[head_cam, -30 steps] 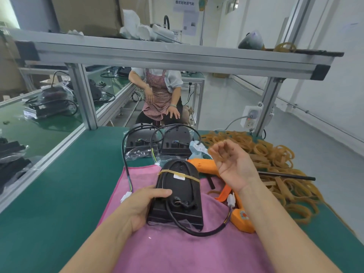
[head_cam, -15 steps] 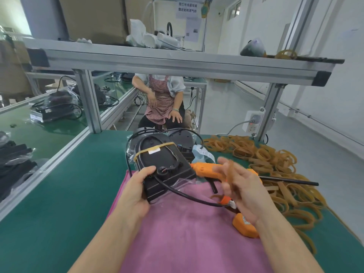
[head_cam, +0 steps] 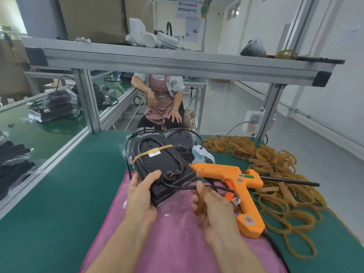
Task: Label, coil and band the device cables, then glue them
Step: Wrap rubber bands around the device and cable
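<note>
A green bench (head_cam: pixel 59 194) runs under an aluminium frame (head_cam: pixel 177 64) on grey posts (head_cam: pixel 87 99). Cardboard boxes (head_cam: pixel 94 16) stand on the upper shelf. White walls (head_cam: pixel 325 36) and a pale floor (head_cam: pixel 226 107) lie beyond, daylight coming through a window (head_cam: pixel 233 9). A seated person in a checked apron (head_cam: pixel 159 99) faces the bench.

My left hand (head_cam: pixel 140 196) covers the near left corner of the black device (head_cam: pixel 163 170). I can't read its small white label (head_cam: pixel 154 154). The pink cloth (head_cam: pixel 173 239) and both my forearms run off the bottom edge.
</note>
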Available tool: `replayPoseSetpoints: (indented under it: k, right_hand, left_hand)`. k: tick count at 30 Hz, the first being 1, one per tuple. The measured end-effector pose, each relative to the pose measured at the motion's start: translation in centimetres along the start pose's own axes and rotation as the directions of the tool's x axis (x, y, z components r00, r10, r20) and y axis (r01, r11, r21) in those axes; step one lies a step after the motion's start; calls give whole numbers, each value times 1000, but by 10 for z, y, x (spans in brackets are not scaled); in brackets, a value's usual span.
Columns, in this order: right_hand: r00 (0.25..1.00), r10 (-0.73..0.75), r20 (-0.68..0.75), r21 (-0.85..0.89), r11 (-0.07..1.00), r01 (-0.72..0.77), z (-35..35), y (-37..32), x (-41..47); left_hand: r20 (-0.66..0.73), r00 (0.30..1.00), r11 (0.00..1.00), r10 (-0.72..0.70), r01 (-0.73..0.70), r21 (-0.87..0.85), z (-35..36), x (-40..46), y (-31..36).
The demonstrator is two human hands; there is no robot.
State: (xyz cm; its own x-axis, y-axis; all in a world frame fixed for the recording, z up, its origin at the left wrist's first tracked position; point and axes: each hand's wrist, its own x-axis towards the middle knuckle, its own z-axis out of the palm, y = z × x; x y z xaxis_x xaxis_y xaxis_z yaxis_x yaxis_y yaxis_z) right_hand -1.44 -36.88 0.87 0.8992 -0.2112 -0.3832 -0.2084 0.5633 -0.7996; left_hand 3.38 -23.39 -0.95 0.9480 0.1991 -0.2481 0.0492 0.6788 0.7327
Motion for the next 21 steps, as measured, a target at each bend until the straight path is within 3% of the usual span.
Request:
replayPoseSetpoints:
  k: [2,4,7,10,15,17,21]
  right_hand:
    - [997,-74,-23,2,997,74,5,-2,1]
    - [966,-259,-17,-126,959,255,5,-4,2]
    - [829,-535,162,-475,694,541,4,-12,2]
    - [745,-576,336,-618,463,636,4,-23,8]
    - [682,-542,491,-698,224,680,4,-35,18]
    - [702,-483,524,-698,230,679,2,-39,23]
    - [798,-314,514,-704,378,602,-2,-44,32]
  left_hand:
    - [17,1000,1000,14,-14,2,-1,-3,-1]
    - [45,999,1000,18,-18,-2,-1,-6,-2]
    - [83,997,1000,-5,4,17,-2,-9,-3]
    - [105,994,999,-12,6,53,-2,-10,-4]
    - [160,987,993,15,-33,114,-5,-9,1]
    - [201,979,990,34,-61,129,-7,-8,5]
    - [292,956,978,20,-80,195,-9,-6,13]
